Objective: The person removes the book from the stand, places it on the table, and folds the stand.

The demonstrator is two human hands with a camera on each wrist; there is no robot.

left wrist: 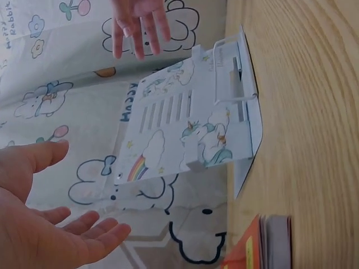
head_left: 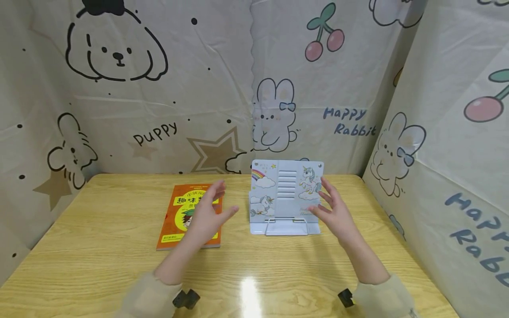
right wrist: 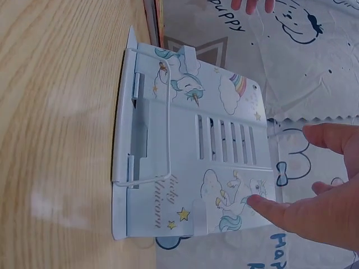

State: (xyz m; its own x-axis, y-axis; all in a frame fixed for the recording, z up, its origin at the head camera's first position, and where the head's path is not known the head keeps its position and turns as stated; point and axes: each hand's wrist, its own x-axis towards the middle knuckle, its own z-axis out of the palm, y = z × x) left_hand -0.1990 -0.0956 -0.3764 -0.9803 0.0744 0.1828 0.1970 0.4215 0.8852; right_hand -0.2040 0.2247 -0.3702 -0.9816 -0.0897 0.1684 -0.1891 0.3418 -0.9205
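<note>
A light blue metal book stand (head_left: 286,207) with unicorn and rainbow drawings stands upright on the table, leaning back. Its wire page holder (right wrist: 169,120) sits along the lower front. My right hand (head_left: 336,216) is at the stand's right side, fingers spread, and a fingertip overlaps the unicorn picture in the right wrist view. Nothing is in that hand. To the left, my left hand (head_left: 207,218) hovers with fingers apart and thumb toward the stand, holding nothing. Behind it in the head view lies an orange book (head_left: 169,225) with a yellow cover panel, partly hidden by the hand.
The wooden table (head_left: 99,247) reaches back to a cloth backdrop (head_left: 214,101) printed with puppies, rabbits and cherries. More of that cloth hangs along the right side. Light glares on the table's front middle.
</note>
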